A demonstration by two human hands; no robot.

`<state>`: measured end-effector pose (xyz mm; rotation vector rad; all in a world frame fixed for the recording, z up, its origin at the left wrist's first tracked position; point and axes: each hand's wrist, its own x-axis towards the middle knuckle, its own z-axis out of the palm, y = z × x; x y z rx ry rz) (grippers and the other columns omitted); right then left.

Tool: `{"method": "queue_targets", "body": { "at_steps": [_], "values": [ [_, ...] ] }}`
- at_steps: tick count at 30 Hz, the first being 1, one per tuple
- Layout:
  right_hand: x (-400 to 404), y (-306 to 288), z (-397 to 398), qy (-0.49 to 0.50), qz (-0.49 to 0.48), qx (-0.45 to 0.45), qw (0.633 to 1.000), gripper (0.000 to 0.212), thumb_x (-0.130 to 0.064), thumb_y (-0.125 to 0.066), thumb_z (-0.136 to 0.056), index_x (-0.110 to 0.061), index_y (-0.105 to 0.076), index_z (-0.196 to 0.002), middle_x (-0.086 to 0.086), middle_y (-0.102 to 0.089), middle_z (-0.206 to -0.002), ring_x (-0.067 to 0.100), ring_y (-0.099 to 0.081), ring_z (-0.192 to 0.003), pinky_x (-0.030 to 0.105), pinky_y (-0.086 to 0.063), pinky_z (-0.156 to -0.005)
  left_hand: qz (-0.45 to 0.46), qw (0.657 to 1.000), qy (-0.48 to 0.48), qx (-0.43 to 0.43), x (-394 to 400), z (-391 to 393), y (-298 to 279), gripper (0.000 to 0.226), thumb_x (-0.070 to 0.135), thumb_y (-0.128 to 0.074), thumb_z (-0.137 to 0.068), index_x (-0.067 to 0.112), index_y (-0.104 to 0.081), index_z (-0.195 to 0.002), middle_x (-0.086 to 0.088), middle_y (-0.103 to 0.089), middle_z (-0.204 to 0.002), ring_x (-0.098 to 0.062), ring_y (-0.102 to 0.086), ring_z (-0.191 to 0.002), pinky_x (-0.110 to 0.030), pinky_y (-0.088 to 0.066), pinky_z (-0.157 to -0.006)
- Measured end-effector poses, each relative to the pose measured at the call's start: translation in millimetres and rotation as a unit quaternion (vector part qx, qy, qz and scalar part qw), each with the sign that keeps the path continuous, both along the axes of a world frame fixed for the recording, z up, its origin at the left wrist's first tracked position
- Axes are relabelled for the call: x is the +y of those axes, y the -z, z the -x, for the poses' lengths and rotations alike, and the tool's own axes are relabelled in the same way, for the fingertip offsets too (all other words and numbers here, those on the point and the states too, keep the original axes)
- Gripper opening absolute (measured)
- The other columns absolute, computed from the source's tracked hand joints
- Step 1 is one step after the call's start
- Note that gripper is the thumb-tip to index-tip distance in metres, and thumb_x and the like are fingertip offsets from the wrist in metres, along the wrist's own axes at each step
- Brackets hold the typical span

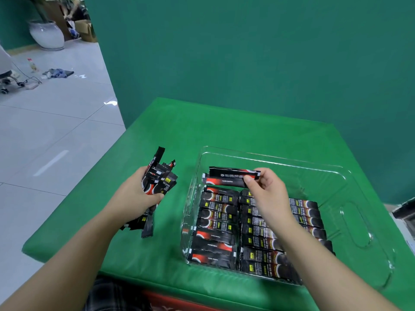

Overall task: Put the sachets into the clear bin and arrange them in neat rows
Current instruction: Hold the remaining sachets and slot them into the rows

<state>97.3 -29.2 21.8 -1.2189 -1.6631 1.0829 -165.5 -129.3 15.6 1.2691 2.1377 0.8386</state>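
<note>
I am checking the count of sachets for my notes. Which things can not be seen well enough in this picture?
- Head view: the right hand and forearm cover part of the right row in the clear bin, so no full count.
- The left hand hides the middle of its bundle of sachets; their number is unclear.
- Print on the single sachet in the right grip is too small to read.

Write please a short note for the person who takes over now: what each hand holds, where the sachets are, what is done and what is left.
Left hand grips a bundle of sachets over the green table.
Right hand pinches a single sachet above the far end of the left row.
Clear bin: two rows of sachets lie flat along its left side; the right part is bare.
Left: lay this sachet down, then place the bundle in rows.
</note>
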Motion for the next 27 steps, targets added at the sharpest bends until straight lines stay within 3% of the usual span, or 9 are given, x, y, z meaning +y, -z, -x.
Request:
{"method": "queue_targets", "body": {
  "at_steps": [6, 11, 15, 24, 27],
  "values": [
    [-4, 25, -18, 0.012, 0.037, -0.062, 0.997, 0.009, -0.019, -0.060, -0.091, -0.012, -0.060, -0.085, 0.002, -0.066, -0.079, 0.010, -0.058, -0.071, 0.018, -0.041, -0.061, 0.059, 0.998, -0.019, -0.009, -3, 6, 44, 0.057, 0.015, -0.073, -0.079, 0.021, -0.045, -0.127, 0.005, -0.060, -0.101, -0.015, -0.058, -0.090, -0.029, -0.040, -0.068],
    [-5, 35, -15, 0.000, 0.059, -0.091, 0.994, 0.010, -0.023, -0.059, -0.092, -0.013, -0.060, -0.090, 0.007, -0.066, -0.080, 0.021, -0.059, -0.073, 0.030, -0.044, -0.066, 0.079, 0.996, -0.038, -0.028, -4, 9, 64, 0.059, 0.015, -0.075, -0.078, 0.021, -0.045, -0.128, 0.006, -0.063, -0.100, -0.015, -0.061, -0.087, -0.035, -0.049, -0.078],
    [-5, 43, -10, -0.006, 0.068, -0.125, 0.990, 0.005, -0.022, -0.059, -0.092, -0.018, -0.057, -0.090, 0.000, -0.063, -0.080, 0.013, -0.056, -0.075, 0.009, -0.038, -0.057, 0.088, 0.995, -0.035, -0.025, -1, 12, 70, 0.057, 0.016, -0.076, -0.077, 0.025, -0.044, -0.123, 0.009, -0.063, -0.095, -0.015, -0.062, -0.082, -0.037, -0.053, -0.078],
    [-5, 57, -2, -0.012, 0.081, -0.142, 0.986, 0.018, -0.022, -0.058, -0.093, -0.023, -0.048, -0.078, 0.003, -0.064, -0.083, 0.019, -0.058, -0.078, 0.023, -0.038, -0.061, 0.084, 0.995, -0.034, -0.031, 2, 14, 74, 0.057, 0.016, -0.077, -0.076, 0.032, -0.040, -0.115, 0.012, -0.060, -0.094, -0.016, -0.062, -0.085, -0.038, -0.052, -0.081],
    [-3, 58, -1, -0.006, 0.072, -0.161, 0.984, 0.020, -0.022, -0.058, -0.093, -0.024, -0.046, -0.077, 0.003, -0.060, -0.082, 0.016, -0.053, -0.074, 0.021, -0.037, -0.059, 0.085, 0.995, -0.038, -0.038, 1, 16, 74, 0.056, 0.016, -0.077, -0.075, 0.033, -0.041, -0.115, 0.010, -0.062, -0.095, -0.017, -0.063, -0.085, -0.039, -0.052, -0.083]
  ]
}}
